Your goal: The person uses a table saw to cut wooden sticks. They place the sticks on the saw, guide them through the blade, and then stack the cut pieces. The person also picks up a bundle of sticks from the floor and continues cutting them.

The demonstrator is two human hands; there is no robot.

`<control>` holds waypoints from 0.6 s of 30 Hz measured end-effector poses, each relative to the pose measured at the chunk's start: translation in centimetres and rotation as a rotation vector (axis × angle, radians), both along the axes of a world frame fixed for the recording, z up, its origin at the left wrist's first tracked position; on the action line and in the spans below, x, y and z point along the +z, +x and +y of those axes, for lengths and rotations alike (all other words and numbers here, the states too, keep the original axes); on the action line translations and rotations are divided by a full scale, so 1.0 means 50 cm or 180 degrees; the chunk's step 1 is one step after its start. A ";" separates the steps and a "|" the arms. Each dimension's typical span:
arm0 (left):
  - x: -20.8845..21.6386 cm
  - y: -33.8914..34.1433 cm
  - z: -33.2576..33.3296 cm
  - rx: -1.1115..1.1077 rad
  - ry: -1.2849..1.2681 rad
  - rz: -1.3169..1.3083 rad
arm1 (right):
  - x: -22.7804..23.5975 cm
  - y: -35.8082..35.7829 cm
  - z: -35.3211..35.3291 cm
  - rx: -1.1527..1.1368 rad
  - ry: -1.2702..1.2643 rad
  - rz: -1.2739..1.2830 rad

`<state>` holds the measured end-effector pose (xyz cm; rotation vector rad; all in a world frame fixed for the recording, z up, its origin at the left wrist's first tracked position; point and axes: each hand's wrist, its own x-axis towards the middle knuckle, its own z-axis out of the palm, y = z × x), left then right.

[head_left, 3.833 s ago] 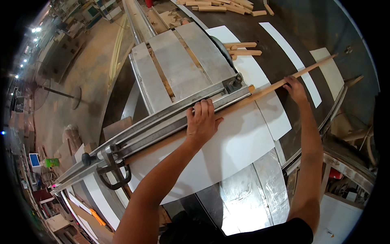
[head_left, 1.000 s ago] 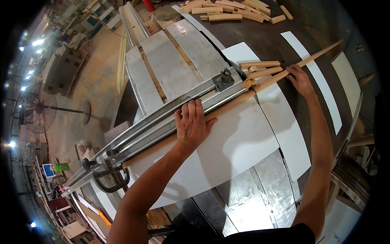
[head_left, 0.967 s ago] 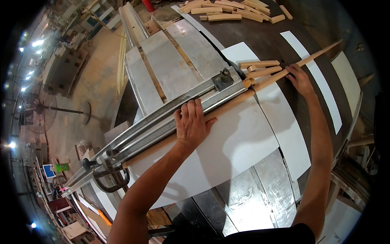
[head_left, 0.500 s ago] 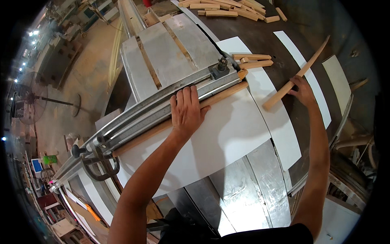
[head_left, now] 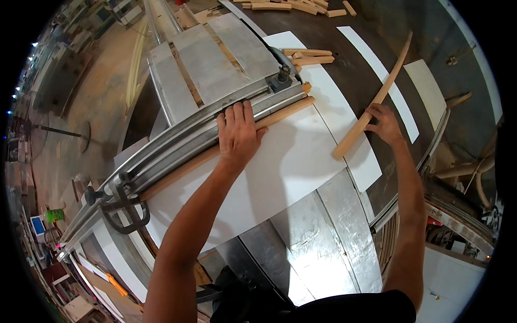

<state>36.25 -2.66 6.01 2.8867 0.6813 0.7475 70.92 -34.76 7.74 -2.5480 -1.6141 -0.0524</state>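
My left hand (head_left: 238,134) is closed over the metal fence (head_left: 183,146) of a sliding saw table, its fingers hooked over the rail. Its thumb presses on a long wooden strip (head_left: 180,174) that lies along the fence's near side. Beneath the strip spreads a white panel (head_left: 280,167). To the right, my right hand (head_left: 385,125) grips a long tapered piece of wood (head_left: 354,135) near its middle. The thin end points away from me; the wide end is at the seam beside the white panel. A small wood block (head_left: 307,87) sits at the strip's far end.
Short wood pieces (head_left: 312,60) lie on a white strip beyond the fence, and several more (head_left: 301,6) at the far edge. A black C-shaped clamp (head_left: 125,230) stands at the fence's left end, a knobbed stop (head_left: 280,81) near its right end. Bare metal table (head_left: 312,237) shows nearest me.
My right hand has drawn the tapered wood nearer and leftward, its wide end reaching the white panel's seam. My left hand stays on the fence and strip. The whole view has shifted slightly.
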 end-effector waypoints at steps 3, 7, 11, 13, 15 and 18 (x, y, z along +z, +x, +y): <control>-0.001 -0.005 0.002 0.0002 -0.0033 0.0023 | 0.000 -0.036 0.014 0.0096 -0.0027 -0.0029; 0.000 -0.027 0.008 -0.0050 0.0092 0.0108 | 0.022 -0.123 0.043 -0.0201 -0.0396 0.0457; 0.005 -0.083 -0.007 -0.0344 0.0173 0.0260 | 0.013 -0.152 -0.009 -0.0096 -0.0307 0.0418; -0.025 -0.140 -0.013 -0.0561 0.0057 0.0422 | 0.008 -0.170 -0.030 -0.0077 -0.0297 0.0404; -0.025 -0.185 -0.011 -0.0630 0.0004 0.0555 | 0.028 -0.215 -0.032 -0.0013 -0.0174 0.0373; -0.029 -0.234 -0.022 -0.0506 -0.0207 0.0716 | 0.093 -0.308 0.012 0.0252 0.0092 0.0309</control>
